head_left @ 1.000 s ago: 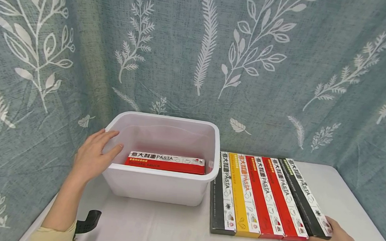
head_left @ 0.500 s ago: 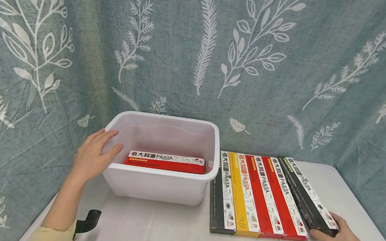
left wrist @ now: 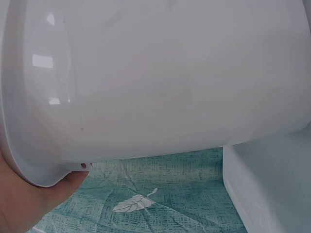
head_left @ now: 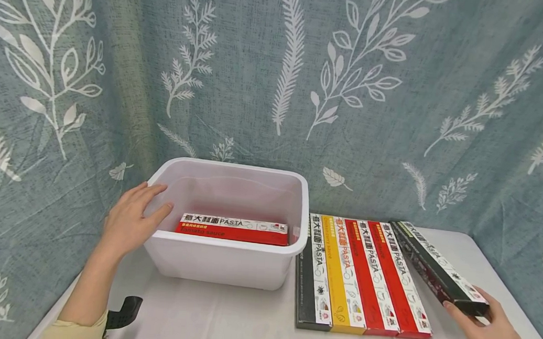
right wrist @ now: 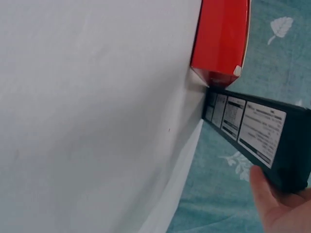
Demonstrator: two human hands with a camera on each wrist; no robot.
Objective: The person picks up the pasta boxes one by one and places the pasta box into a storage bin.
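Observation:
My right hand holds the near end of a black pasta box, with fingers and thumb on its sides. That end is raised, and the far end slopes down toward the table. In the right wrist view the box's labelled side faces the camera. My left hand rests over the left rim of a white plastic bin, index finger and thumb extending over the inside. The left wrist view has the bin's outer wall and part of that hand. A red tomato sauce pasta box lies inside the bin.
Left of the held box several pasta boxes lie side by side: a black box, a yellow box and red boxes, including the rightmost red box. They sit against the bin's right side on a white table. A patterned curtain hangs behind.
My right hand has drawn the black box's near end rightward and up, away from the red box beside it, opening a gap. The left hand and the bin have stayed put.

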